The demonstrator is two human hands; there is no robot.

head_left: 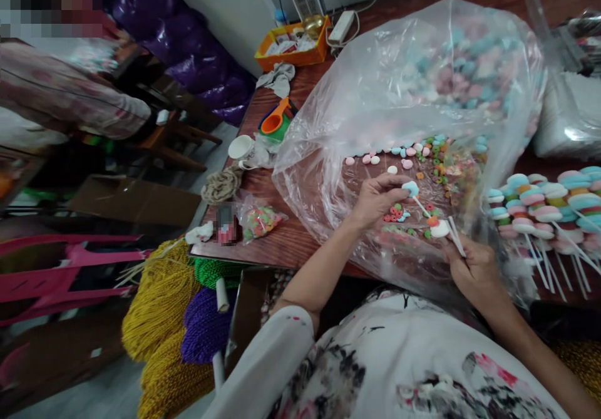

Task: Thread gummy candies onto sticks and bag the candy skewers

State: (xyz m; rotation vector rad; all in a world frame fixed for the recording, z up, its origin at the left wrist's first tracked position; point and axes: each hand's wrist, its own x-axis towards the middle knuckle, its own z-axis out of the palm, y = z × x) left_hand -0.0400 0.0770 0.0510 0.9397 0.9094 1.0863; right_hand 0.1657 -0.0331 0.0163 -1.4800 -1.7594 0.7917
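My left hand (379,198) pinches a light blue candy (411,188) at the top end of a thin white stick. Lower on that stick sit an orange piece and a white candy (440,228). Closed around several white sticks (455,236) is my right hand (473,267), just beside the white candy. Beneath both hands spreads a clear plastic bag (323,137), with small red and green rings (397,213) on it. Pink, blue and white candies (407,163) lie beyond my fingers. Finished-looking candy sticks (535,209) are piled at the right.
Toward the table's left side are a white cup (241,148), an orange scoop (276,118), twine (221,185) and a small candy bag (261,220). An orange tray (292,46) stands at the back. Another person's sleeve (94,103) shows at the far left, near a pink chair (61,265).
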